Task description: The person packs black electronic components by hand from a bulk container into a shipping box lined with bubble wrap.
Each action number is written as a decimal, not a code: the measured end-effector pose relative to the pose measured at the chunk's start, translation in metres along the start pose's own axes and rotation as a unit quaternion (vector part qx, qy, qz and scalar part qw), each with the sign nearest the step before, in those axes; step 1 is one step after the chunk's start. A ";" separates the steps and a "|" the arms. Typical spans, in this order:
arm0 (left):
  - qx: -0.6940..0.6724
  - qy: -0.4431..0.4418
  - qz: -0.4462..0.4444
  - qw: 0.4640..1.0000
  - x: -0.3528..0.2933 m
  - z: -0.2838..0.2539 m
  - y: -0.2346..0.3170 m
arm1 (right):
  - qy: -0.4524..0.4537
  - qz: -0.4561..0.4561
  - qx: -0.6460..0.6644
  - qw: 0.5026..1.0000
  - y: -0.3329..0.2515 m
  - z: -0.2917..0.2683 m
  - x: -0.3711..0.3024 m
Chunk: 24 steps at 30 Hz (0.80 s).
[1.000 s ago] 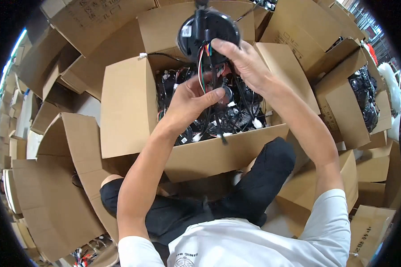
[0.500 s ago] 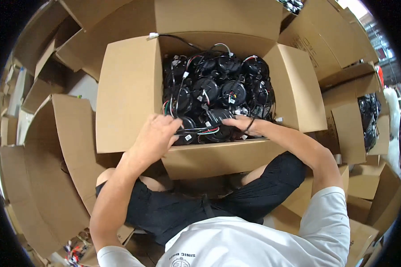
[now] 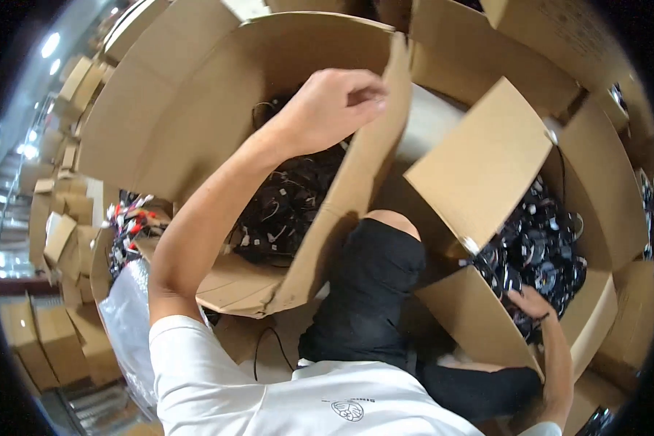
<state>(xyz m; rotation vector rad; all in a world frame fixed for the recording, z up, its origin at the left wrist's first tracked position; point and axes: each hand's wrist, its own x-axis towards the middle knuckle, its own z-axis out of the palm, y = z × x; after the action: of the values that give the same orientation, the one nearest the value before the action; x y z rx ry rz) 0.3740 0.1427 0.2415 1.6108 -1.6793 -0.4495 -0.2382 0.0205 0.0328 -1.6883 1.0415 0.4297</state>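
My left hand (image 3: 334,109) is raised over a large cardboard box (image 3: 152,138) on my left. Its fingers are loosely curled and slightly blurred, the thumb apart from them, and I see nothing in it. Inside that box lie many dark wired parts (image 3: 291,196) with small white connectors. My right hand (image 3: 532,301), a dark band at its wrist, reaches into the cardboard box (image 3: 479,312) at the right. Its fingers close on a black round wired unit (image 3: 512,280) among similar units (image 3: 545,247); some fingertips are hidden there.
A raised flap (image 3: 479,167) stands on the right box's near left side. Clear plastic wrap (image 3: 127,327) and red-and-white wired connectors (image 3: 132,221) lie at the far left. Stacked cartons (image 3: 40,341) stand behind them. A black cable (image 3: 272,349) curves over the floor near my leg.
My view has swung left, so the box of black units now sits at the right. My left hand has left the wires there and risen over the left box. My right hand stays among the units.
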 end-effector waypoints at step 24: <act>-0.120 -0.071 -0.266 0.954 -0.154 -0.095 -0.132 | 0.318 -0.095 -0.070 0.941 -0.189 0.015 -0.096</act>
<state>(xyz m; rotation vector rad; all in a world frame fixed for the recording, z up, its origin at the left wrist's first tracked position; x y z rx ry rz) 0.5217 0.2941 0.1682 1.8668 -1.2067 -1.0171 -0.1359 0.0873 0.2069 -2.0964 1.3051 -0.1967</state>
